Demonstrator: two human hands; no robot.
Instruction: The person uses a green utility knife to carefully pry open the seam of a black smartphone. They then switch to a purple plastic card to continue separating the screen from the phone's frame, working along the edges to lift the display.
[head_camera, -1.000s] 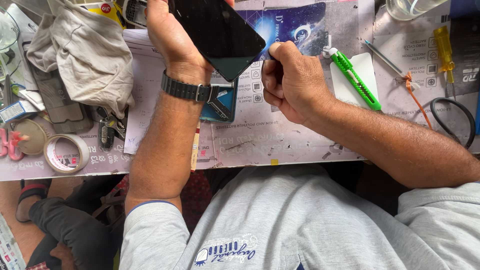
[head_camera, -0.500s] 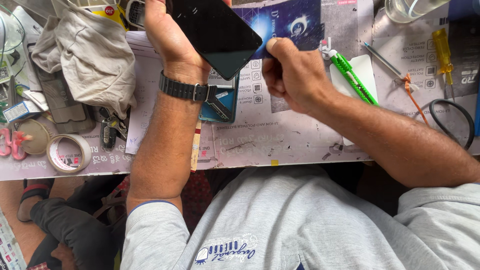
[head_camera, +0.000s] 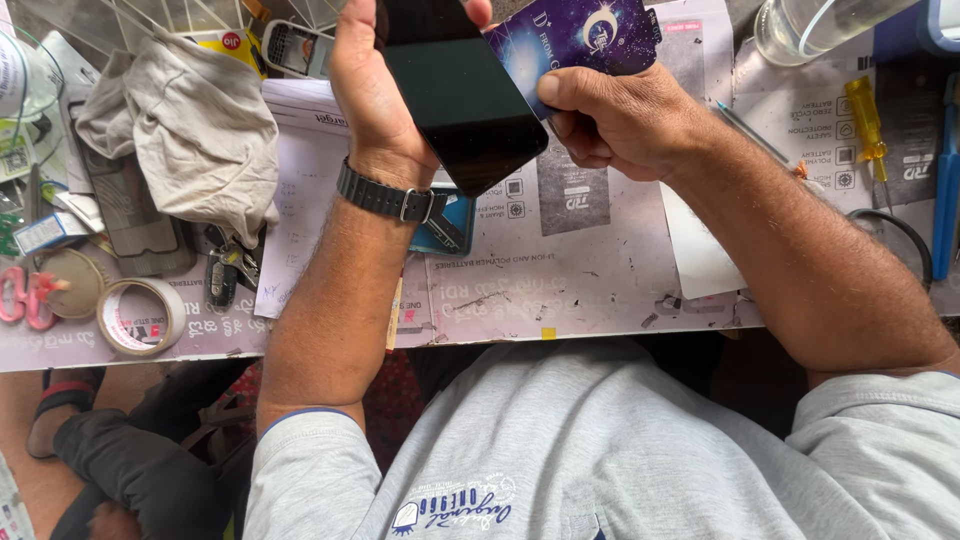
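1. Our left hand grips a black phone from the side. The thumb and fingers wrap its edges, so the dark glass faces up at us and stays steady.
2. We hold the phone up over the table, not flat on it. That way we can tilt it and look at the screen closely.
3. Our right hand is curled shut just beside the phone's lower right corner. It seems to pinch something small against that edge, but we cannot tell what it is.
4. A purple card with a moon on it lies under our hands, partly hidden by them.
5. A watch sits on our left wrist, with a small blue thing on the table below it.
6. A grey cloth is bunched up at the left, near enough to grab for wiping.
7. A tape roll and keys lie at the left edge, out of the way.
8. A yellow screwdriver rests at the far right, well apart from the phone.
9. A clear glass stands at the top right, away from our hands.
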